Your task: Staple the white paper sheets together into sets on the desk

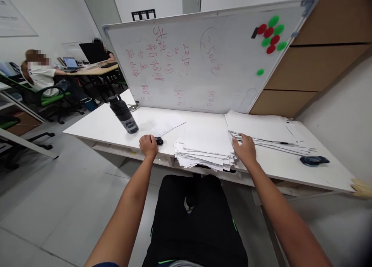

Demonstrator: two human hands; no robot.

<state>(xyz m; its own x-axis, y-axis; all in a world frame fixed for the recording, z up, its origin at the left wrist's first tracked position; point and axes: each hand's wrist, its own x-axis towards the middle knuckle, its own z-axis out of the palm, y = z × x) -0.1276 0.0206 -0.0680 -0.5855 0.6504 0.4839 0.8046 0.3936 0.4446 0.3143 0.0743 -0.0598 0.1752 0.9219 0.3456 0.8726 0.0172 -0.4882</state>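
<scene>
At the front edge of the bench (87, 131), a paper stack (203, 135) sits between my two hands, its ragged sheets fanned and seeming to jut past that edge. My left hand (148, 145), fingers curled, rests beside a black mouse (159, 141); whether I grip the mouse, I cannot tell. My right hand (246, 149) is at the left side of a second paper pile (261, 126), thumb parted from the fingers; I cannot tell whether sheets are pinched there. The risk, as I judge it: a bump or hasty tug could send the loose layers sliding off the edge. Near the right end lies a dark object (314, 160), too unclear to name. A black bottle (123, 115) stands beyond my left hand, where a careless sweep could topple it. Along the back edge stands a whiteboard (180, 69), which might slip if its foot were knocked
</scene>
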